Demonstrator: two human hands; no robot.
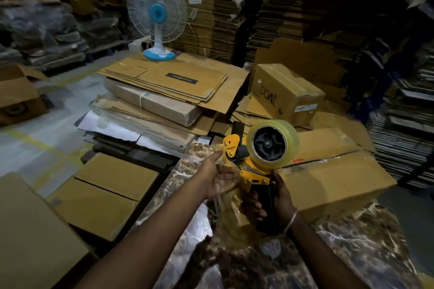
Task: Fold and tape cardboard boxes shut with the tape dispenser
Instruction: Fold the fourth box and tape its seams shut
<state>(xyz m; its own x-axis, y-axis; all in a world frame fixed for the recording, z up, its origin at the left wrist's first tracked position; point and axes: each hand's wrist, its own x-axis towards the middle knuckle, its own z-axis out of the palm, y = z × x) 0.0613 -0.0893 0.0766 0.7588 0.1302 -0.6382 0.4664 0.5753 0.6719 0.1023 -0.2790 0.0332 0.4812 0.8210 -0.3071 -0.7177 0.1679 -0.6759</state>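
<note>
Right hand [279, 197] grips the tape dispenser [260, 159] handle above the worktop [352, 241]; left hand [219, 177] lies released, fingers straight, beside it.

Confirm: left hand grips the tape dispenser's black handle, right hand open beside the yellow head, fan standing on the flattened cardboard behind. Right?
Hands are swapped. In the head view the right hand grips the tape dispenser by its black handle; the left hand is open beside the yellow head. The fan does stand on the flattened cardboard.

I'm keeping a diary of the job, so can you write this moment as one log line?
right hand: grips yellow-and-black tape dispenser handle | left hand: open beside its front | brown cardboard box: behind, on marble table
</note>
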